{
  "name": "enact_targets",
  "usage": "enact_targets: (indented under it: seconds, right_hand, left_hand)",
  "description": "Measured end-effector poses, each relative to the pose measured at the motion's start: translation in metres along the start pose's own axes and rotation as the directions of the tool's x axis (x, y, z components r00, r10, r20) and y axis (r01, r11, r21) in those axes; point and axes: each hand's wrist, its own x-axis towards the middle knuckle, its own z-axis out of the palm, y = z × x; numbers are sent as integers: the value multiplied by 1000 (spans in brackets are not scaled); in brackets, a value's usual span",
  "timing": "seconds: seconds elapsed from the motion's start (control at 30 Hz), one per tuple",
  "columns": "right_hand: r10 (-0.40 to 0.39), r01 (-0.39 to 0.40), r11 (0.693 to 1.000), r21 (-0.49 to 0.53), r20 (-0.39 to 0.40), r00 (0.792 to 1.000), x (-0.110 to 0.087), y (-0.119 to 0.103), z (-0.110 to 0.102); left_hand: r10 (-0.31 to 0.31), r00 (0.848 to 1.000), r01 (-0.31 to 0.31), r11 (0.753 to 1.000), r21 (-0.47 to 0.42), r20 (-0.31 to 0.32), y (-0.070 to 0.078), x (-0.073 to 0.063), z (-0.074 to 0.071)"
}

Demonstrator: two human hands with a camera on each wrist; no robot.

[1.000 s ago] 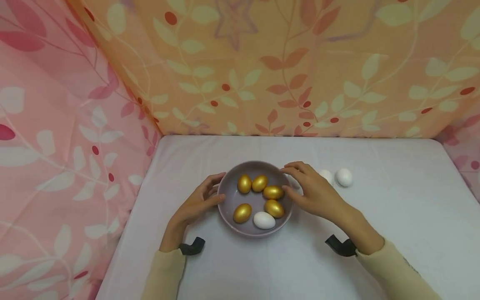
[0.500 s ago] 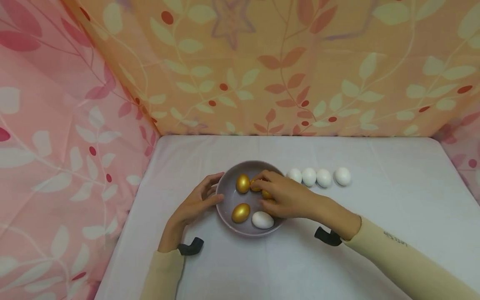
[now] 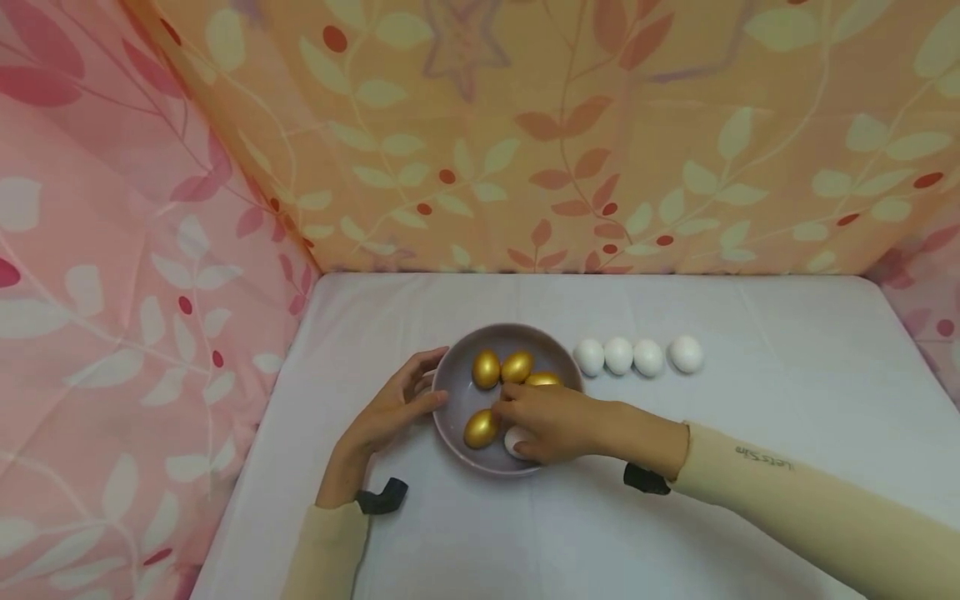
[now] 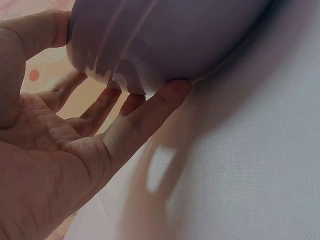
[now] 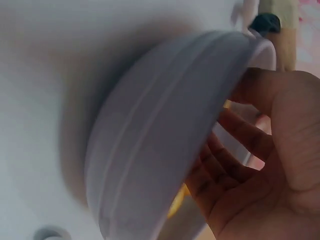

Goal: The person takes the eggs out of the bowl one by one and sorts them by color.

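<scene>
A mauve bowl (image 3: 457,350) stands on the table with several gold eggs (image 3: 486,368) and one white egg (image 3: 516,442) in it. My left hand (image 3: 393,404) holds the bowl's left side, thumb at the rim and fingers against the outer wall, as the left wrist view also shows. Over the bowl's right rim reaches my right hand (image 3: 558,421), its thumb over the white egg and its bent fingers beside a gold egg (image 3: 482,428). Another gold egg is hidden beneath this hand. In the right wrist view the bowl wall (image 5: 150,130) covers the fingertips, so any grip on the egg is unclear.
Several white eggs (image 3: 618,356) lie in a row on the white table (image 3: 787,400), right of the bowl. Patterned cloth (image 3: 480,142) hangs behind the table and at the sides.
My right hand went from the bowl's right rim into the bowl, over the gold eggs, then nearer to me onto the white egg. My left hand stays at the bowl.
</scene>
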Motion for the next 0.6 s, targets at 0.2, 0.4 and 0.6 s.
enact_targets:
  seconds: [0.2,0.4,0.6]
  right_hand:
    - [11,-10,1000,-12,51,999,2,-6,2]
    - [72,-70,997,-18,128,989,9,-13,-5]
    - [112,-113,994,-4,200,973,12,-17,-10]
  left_hand:
    - [-3,1000,3,1000,-6,3,-1,-1,-1]
    - [3,1000,-3,1000,-3,3,-1,-1,-2]
    - [2,1000,-2,1000,6,5,1,-1,-1]
